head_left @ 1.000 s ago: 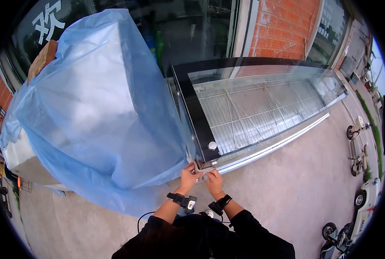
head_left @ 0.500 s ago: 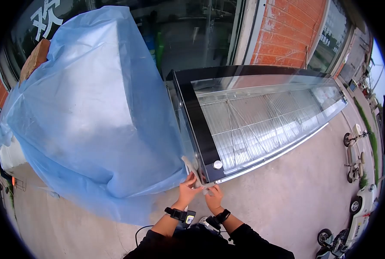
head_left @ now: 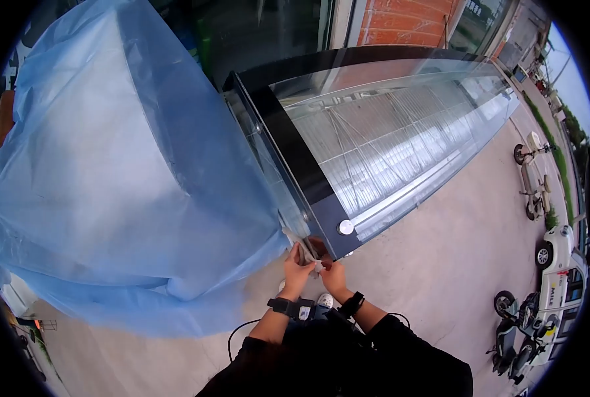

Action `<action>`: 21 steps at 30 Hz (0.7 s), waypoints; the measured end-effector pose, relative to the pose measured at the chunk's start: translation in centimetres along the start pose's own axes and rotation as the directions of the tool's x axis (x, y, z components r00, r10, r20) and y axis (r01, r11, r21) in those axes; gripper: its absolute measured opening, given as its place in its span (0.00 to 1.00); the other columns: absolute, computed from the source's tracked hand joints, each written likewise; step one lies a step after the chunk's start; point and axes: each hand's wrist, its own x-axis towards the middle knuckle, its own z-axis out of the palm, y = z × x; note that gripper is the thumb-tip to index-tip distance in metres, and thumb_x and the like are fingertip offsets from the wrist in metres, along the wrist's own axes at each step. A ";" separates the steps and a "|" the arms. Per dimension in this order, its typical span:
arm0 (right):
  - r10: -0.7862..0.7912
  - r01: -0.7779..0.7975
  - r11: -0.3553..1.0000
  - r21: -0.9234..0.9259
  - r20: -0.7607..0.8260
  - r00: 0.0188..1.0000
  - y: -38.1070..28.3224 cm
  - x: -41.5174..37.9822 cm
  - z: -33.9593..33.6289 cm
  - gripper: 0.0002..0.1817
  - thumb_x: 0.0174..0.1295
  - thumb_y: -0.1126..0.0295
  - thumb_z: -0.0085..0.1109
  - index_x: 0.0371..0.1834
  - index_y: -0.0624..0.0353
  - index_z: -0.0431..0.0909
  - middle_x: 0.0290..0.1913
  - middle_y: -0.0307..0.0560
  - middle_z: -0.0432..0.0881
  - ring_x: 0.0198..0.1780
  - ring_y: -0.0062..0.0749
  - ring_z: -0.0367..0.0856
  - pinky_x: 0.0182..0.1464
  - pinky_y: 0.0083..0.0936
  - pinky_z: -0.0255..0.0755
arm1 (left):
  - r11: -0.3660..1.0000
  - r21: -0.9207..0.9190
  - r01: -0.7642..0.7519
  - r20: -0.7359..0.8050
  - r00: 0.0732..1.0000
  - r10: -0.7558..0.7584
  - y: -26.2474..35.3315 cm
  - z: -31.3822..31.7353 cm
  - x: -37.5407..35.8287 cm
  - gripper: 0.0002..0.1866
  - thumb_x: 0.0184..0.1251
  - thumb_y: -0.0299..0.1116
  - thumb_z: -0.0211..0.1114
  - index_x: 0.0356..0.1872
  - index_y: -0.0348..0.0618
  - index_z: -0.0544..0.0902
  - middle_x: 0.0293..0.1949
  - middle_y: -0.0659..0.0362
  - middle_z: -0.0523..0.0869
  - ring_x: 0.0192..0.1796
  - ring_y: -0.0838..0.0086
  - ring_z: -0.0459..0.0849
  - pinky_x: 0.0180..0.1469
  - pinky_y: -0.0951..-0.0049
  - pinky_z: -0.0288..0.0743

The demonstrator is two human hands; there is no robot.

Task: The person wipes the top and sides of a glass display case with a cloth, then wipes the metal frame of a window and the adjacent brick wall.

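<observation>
A glass-topped display cabinet (head_left: 316, 177) with a black border and wire shelves inside stretches away to the upper right. At its near corner, a crumpled greyish-beige cloth (head_left: 297, 238) lies along the end edge. My left hand (head_left: 296, 271) pinches this cloth, its fingers bent against the cabinet's end. Close beside it, my right hand (head_left: 334, 277) grips the cloth's lower end just below the corner. The fingertips of both hands are partly hidden. A round white knob (head_left: 345, 227) sits on the black border above the right hand.
Blue plastic sheeting (head_left: 109, 178) drapes a large bulky object at the left, close to the cabinet's end. Scooters (head_left: 533, 175), a motorbike (head_left: 514, 331) and a white vehicle (head_left: 551, 281) stand at the right. Concrete ground (head_left: 414, 278) runs along the cabinet's front. Shopfront glass and orange brick are behind.
My view has shifted, so the cabinet and sheeting appear higher and further left. Both hands stay at the cabinet corner with the cloth, the right hand's fingers tucked closer to the edge.
</observation>
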 end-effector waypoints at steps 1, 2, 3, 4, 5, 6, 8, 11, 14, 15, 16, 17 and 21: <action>0.036 -0.035 0.999 -0.037 0.049 0.998 -0.6 0.0 -0.2 0.11 0.40 0.82 0.55 0.30 0.69 0.73 0.26 0.52 0.78 0.29 0.34 0.78 0.32 0.24 0.70 | 1.000 -0.022 -0.011 0.009 1.000 0.012 0.1 0.0 0.3 0.37 0.42 0.14 0.60 0.58 0.25 0.56 0.53 0.47 0.69 0.53 0.69 0.71 0.53 0.76 0.66; 0.035 -0.033 0.999 -0.036 0.034 0.999 -1.2 0.0 -0.4 0.11 0.40 0.82 0.55 0.30 0.69 0.73 0.26 0.52 0.78 0.29 0.34 0.78 0.32 0.24 0.70 | 1.000 -0.022 -0.015 0.024 1.000 0.016 0.2 0.1 0.4 0.37 0.42 0.14 0.60 0.58 0.25 0.56 0.53 0.47 0.69 0.53 0.69 0.71 0.53 0.76 0.66; 0.034 -0.032 0.999 -0.019 0.079 0.996 -2.1 -0.1 -0.7 0.10 0.40 0.78 0.56 0.29 0.70 0.75 0.23 0.54 0.78 0.27 0.34 0.78 0.30 0.24 0.70 | 1.000 0.015 -0.011 0.041 0.999 0.010 1.0 0.3 0.2 0.37 0.42 0.12 0.58 0.59 0.26 0.54 0.54 0.48 0.69 0.55 0.69 0.70 0.55 0.75 0.63; 0.032 -0.032 0.999 0.000 0.124 0.992 -2.9 -0.2 -1.0 0.11 0.40 0.74 0.57 0.27 0.71 0.77 0.20 0.56 0.77 0.24 0.34 0.78 0.29 0.25 0.70 | 0.998 0.055 -0.007 0.058 0.998 0.004 1.9 0.5 0.1 0.37 0.42 0.10 0.56 0.59 0.26 0.53 0.55 0.49 0.68 0.56 0.69 0.68 0.57 0.74 0.61; 0.047 -0.056 0.997 0.053 0.167 0.985 -3.8 -0.4 -1.3 0.11 0.41 0.76 0.57 0.30 0.69 0.76 0.22 0.52 0.78 0.26 0.28 0.77 0.29 0.22 0.70 | 0.998 0.061 -0.010 0.071 0.997 0.005 2.7 0.5 -0.1 0.37 0.42 0.10 0.56 0.59 0.26 0.53 0.55 0.49 0.68 0.56 0.69 0.68 0.57 0.74 0.61; 0.048 -0.058 0.997 0.059 0.155 0.987 -4.9 -0.8 -1.7 0.11 0.41 0.76 0.57 0.30 0.69 0.76 0.22 0.52 0.78 0.26 0.28 0.77 0.29 0.22 0.70 | 0.997 0.054 -0.063 0.084 0.995 0.058 3.5 0.5 -0.2 0.37 0.42 0.10 0.55 0.59 0.27 0.54 0.56 0.49 0.66 0.57 0.69 0.67 0.58 0.74 0.60; 0.017 -0.065 0.910 0.410 0.120 0.993 -6.4 -1.6 -2.2 0.12 0.42 0.80 0.56 0.34 0.67 0.76 0.26 0.47 0.79 0.29 0.23 0.76 0.29 0.20 0.71 | 0.992 0.049 -0.113 0.103 0.989 0.107 5.2 0.4 -0.6 0.37 0.42 0.10 0.55 0.59 0.27 0.55 0.57 0.49 0.65 0.58 0.68 0.66 0.58 0.74 0.59; -0.071 0.023 0.873 0.487 0.079 0.994 -4.8 -2.1 -1.6 0.15 0.43 0.83 0.53 0.38 0.64 0.75 0.29 0.43 0.79 0.30 0.22 0.76 0.29 0.19 0.71 | 0.942 0.094 -0.323 0.115 0.943 0.312 7.6 0.9 -1.1 0.34 0.42 0.15 0.57 0.58 0.29 0.60 0.59 0.42 0.61 0.61 0.63 0.63 0.60 0.73 0.56; -0.144 0.136 0.932 0.336 -0.001 0.990 -5.3 -2.1 -2.0 0.12 0.42 0.81 0.54 0.34 0.66 0.76 0.27 0.45 0.80 0.30 0.21 0.76 0.30 0.18 0.71 | 0.908 0.206 -0.364 0.121 0.931 0.346 8.3 1.4 -1.4 0.34 0.43 0.16 0.58 0.57 0.29 0.61 0.60 0.40 0.58 0.62 0.62 0.61 0.60 0.73 0.56; -0.142 0.134 0.930 0.342 -0.001 0.990 -5.2 -1.7 -2.2 0.12 0.42 0.81 0.54 0.34 0.66 0.76 0.27 0.45 0.80 0.30 0.21 0.76 0.30 0.18 0.71 | 0.875 0.272 -0.400 0.120 0.916 0.382 7.8 1.4 -1.4 0.34 0.43 0.17 0.59 0.58 0.29 0.60 0.60 0.40 0.59 0.62 0.61 0.61 0.59 0.73 0.56; -0.176 0.165 0.949 0.267 0.016 0.984 -5.1 -1.1 -2.4 0.11 0.42 0.81 0.54 0.33 0.66 0.76 0.27 0.46 0.80 0.30 0.21 0.77 0.30 0.18 0.71 | 0.835 0.336 -0.435 0.122 0.900 0.419 7.3 1.5 -1.2 0.35 0.43 0.17 0.59 0.58 0.28 0.59 0.60 0.40 0.59 0.61 0.61 0.61 0.59 0.73 0.57; -0.208 0.197 0.961 0.192 0.037 0.977 -4.9 -0.7 -2.6 0.10 0.41 0.80 0.54 0.31 0.67 0.76 0.26 0.47 0.79 0.30 0.21 0.77 0.30 0.18 0.70 | 0.833 0.342 -0.435 0.124 0.900 0.418 6.5 1.4 -0.9 0.35 0.43 0.17 0.59 0.58 0.28 0.59 0.60 0.40 0.59 0.61 0.61 0.61 0.59 0.73 0.57; -0.087 0.064 0.982 0.180 0.122 0.989 -4.0 -0.1 -2.5 0.09 0.40 0.80 0.54 0.28 0.67 0.77 0.24 0.48 0.79 0.28 0.22 0.77 0.31 0.18 0.70 | 0.928 0.217 -0.304 0.095 0.953 0.289 3.6 0.6 0.5 0.35 0.42 0.11 0.50 0.59 0.31 0.58 0.58 0.52 0.63 0.59 0.70 0.64 0.59 0.77 0.55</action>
